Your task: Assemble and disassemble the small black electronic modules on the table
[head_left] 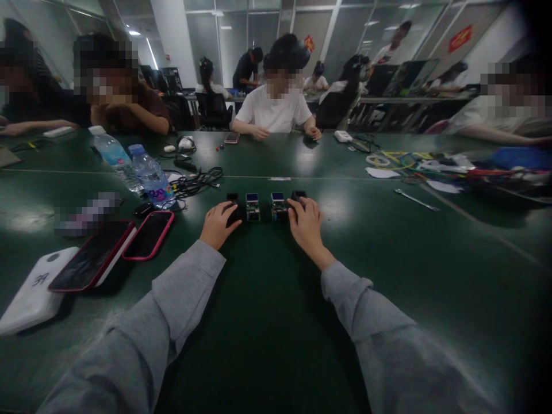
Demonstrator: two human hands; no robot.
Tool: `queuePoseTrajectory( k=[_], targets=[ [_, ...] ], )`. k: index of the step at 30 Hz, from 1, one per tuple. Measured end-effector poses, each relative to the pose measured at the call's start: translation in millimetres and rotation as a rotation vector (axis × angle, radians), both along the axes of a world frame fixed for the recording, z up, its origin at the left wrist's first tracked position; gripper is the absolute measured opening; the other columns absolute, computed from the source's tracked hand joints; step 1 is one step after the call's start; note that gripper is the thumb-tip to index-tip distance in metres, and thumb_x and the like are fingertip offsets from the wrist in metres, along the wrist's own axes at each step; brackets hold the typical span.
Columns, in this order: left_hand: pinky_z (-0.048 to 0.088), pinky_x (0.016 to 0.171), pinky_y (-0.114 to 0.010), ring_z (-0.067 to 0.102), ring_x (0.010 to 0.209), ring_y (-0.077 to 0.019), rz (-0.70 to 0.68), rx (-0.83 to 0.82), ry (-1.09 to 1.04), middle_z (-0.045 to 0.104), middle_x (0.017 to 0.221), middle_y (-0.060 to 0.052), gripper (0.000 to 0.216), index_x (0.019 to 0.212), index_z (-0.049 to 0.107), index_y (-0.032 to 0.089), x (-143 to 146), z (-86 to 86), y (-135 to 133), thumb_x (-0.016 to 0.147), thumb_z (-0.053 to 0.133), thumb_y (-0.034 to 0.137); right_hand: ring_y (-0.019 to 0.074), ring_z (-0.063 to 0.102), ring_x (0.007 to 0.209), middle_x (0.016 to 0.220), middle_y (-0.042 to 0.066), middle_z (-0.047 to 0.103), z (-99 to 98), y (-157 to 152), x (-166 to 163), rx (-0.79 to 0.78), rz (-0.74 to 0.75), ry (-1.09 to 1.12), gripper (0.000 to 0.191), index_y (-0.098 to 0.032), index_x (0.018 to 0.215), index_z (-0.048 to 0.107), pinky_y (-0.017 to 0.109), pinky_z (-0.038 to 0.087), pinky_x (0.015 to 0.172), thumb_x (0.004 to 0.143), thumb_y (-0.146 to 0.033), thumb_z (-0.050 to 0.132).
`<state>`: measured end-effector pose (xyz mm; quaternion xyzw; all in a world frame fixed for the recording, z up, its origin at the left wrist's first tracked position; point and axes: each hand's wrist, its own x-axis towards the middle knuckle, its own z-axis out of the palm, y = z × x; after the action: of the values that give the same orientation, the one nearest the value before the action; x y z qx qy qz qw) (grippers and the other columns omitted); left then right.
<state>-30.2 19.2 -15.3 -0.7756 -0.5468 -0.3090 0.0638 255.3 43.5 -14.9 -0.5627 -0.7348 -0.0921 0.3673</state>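
Note:
Two small circuit-board modules with little dark-blue screens, a left module (252, 207) and a right module (278, 207), stand side by side on the green table (263, 299). My left hand (219, 224) curls over a small black case (233, 198) just left of the modules, with thumb and fingers around its near part. At the other end of the row, my right hand (307, 224) has its fingers bent over a second dark case (298, 194). Its thumb and index finger lie close by the right module; whether they touch it is unclear.
Left of my arm lie a red-edged phone (149, 236), a larger phone (95, 256) on a white power bank (37, 290), and water bottles (150, 172). Black cables (196, 183) lie behind. A wrench (416, 199) and tangled wires (431, 164) are at right. A person (276, 109) sits opposite.

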Motion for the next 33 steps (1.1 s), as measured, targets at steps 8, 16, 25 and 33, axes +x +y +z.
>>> queuePoseTrajectory(
  k=[8,16,25,33],
  targets=[
    [0.023,0.113,-0.059,0.040,0.138,-0.0347,-0.064,0.091,0.141,0.057,0.139,-0.012,0.047,0.134,0.055,0.027,16,10.0,-9,0.091,0.063,0.041,0.0285,0.040,0.133,0.134,0.011,0.054,4.9,-6,-1,0.033,0.106,-0.017,0.032,-0.022,0.127,0.059,0.048,0.032,0.106,0.101,-0.029,0.041],
    [0.023,0.108,-0.058,0.049,0.125,-0.0323,-0.079,0.041,0.186,0.066,0.120,-0.012,0.040,0.133,0.058,0.027,29,9.2,1,0.093,0.060,0.032,0.0289,0.048,0.119,0.118,0.010,0.058,2.8,-8,-4,-0.028,0.184,-0.186,0.032,-0.022,0.128,0.057,0.046,0.032,0.098,0.099,-0.034,0.051],
    [0.021,0.107,-0.059,0.051,0.124,-0.0307,-0.102,0.043,0.168,0.070,0.117,-0.011,0.038,0.131,0.058,0.028,33,7.9,8,0.094,0.060,0.028,0.0287,0.048,0.117,0.115,0.009,0.060,4.6,-5,-3,-0.025,0.191,-0.199,0.028,-0.024,0.125,0.058,0.045,0.032,0.096,0.101,-0.033,0.048],
    [0.021,0.107,-0.058,0.052,0.125,-0.0304,-0.111,0.044,0.166,0.070,0.115,-0.011,0.036,0.131,0.058,0.027,36,8.8,9,0.095,0.058,0.031,0.0277,0.047,0.118,0.116,0.009,0.058,4.8,-7,-5,-0.035,0.172,-0.189,0.028,-0.026,0.125,0.058,0.047,0.031,0.098,0.100,-0.035,0.050]
  ],
)
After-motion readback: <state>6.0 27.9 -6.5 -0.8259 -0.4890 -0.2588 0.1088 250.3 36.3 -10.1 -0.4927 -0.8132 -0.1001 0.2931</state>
